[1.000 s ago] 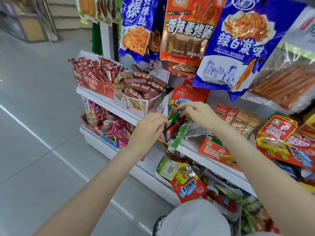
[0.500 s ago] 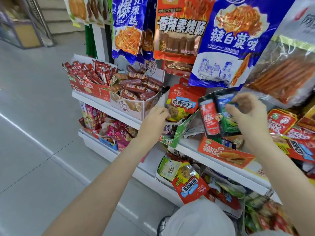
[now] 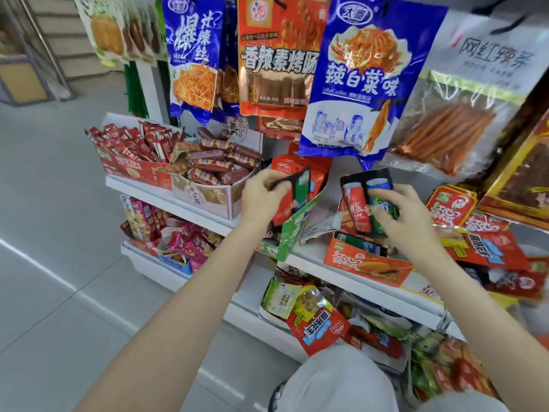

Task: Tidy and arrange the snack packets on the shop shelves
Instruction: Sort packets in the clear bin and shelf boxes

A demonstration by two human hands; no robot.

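Note:
My right hand (image 3: 407, 217) holds a small dark packet printed with a red can and a blue-green can (image 3: 361, 200), upright above the middle shelf (image 3: 306, 260). My left hand (image 3: 263, 197) pinches the dark top edge of another small packet (image 3: 300, 185) over a tilted green display box (image 3: 289, 233). Red packets (image 3: 292, 168) stand in that box behind my left hand. An orange-red display box (image 3: 364, 264) sits on the shelf below my right hand.
Large blue, red and clear snack bags (image 3: 359, 84) hang just above my hands. A red box of sachets (image 3: 133, 156) and a box of sausages (image 3: 214, 179) stand at the shelf's left end. Loose packets (image 3: 315, 319) crowd the lower shelf; grey floor (image 3: 59, 233) lies left.
My left hand has risen from the green box's edge and now pinches a small packet. My right hand has lowered its can-print packet toward the shelf.

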